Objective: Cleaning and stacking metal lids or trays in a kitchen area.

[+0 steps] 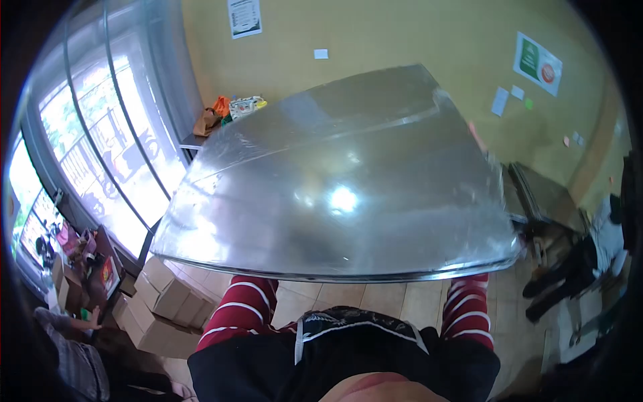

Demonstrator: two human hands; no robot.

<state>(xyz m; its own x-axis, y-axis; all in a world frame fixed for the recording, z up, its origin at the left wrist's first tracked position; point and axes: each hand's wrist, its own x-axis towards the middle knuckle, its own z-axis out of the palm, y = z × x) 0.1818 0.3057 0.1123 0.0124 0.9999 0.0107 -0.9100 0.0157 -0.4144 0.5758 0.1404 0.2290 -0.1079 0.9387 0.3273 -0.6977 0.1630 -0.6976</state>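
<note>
Both of my hands are out of view, hidden beneath the near edge of a large stainless steel sheet or tabletop point(311, 166). My red sleeves with white stripes, the left one point(246, 306) and the right one point(467, 314), run forward and disappear under that edge. The metal spans the space before me above the floor, and creased clear film appears to cover it. A ceiling light reflects near its middle. What supports the metal from below cannot be seen. A blurred pinkish shape point(477, 135) shows past its far right edge; I cannot tell what it is.
Cardboard boxes point(166, 306) are stacked at the lower left, beside a person point(80, 352) and a cluttered dark table point(100, 281). Bags point(213, 118) sit on a ledge by the glazed door point(115, 140). Brown panels point(542, 196) and another person point(598, 251) are at the right.
</note>
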